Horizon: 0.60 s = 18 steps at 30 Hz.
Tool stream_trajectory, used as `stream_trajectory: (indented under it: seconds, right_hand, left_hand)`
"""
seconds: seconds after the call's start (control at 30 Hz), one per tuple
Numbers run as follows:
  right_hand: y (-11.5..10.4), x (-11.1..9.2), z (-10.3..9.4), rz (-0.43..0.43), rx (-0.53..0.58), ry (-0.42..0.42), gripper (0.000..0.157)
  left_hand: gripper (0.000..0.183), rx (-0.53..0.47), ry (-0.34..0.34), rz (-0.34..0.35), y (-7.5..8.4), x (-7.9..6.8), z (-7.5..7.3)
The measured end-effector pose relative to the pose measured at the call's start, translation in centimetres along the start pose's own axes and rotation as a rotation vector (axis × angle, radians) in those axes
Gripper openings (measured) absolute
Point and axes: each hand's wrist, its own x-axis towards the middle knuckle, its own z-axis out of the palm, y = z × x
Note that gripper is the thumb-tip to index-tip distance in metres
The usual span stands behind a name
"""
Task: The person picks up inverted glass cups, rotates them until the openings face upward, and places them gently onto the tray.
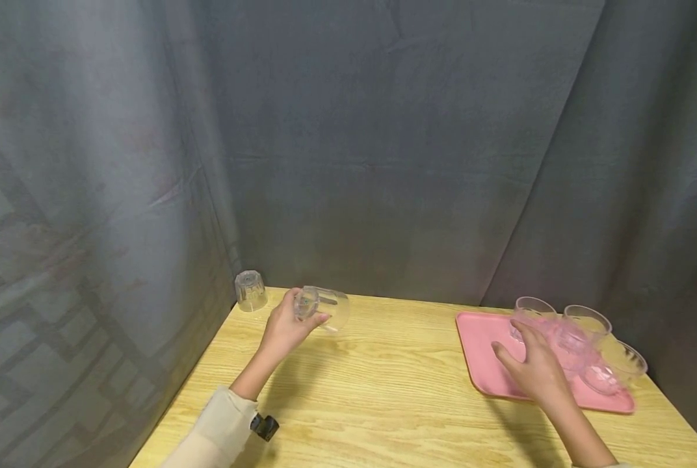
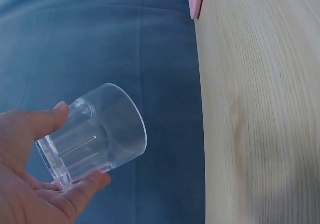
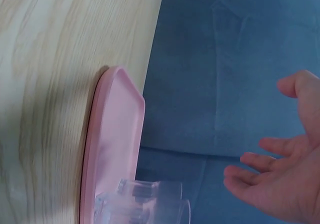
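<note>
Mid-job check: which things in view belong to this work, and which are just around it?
Part of the job:
- clear cup, tilted in the left hand
- pink tray and the cups on it, near the empty right hand
- probably the upside-down cup, far left corner

Just around:
- wooden table
- grey curtain
- black wrist device

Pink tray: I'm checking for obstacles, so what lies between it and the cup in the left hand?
In the head view, only bare tabletop shows between the pink tray and the cup in the left hand.
</note>
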Motion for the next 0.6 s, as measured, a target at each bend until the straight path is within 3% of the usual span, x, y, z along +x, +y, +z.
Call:
stream_trajectory:
  seconds: [0.6]
  right_hand:
    - [-2.4, 0.1, 1.0, 0.000, 0.079, 0.000, 0.066]
  left_hand:
    - [0.083, -0.171, -0.013, 0.001, 1.2, -1.1, 2.1]
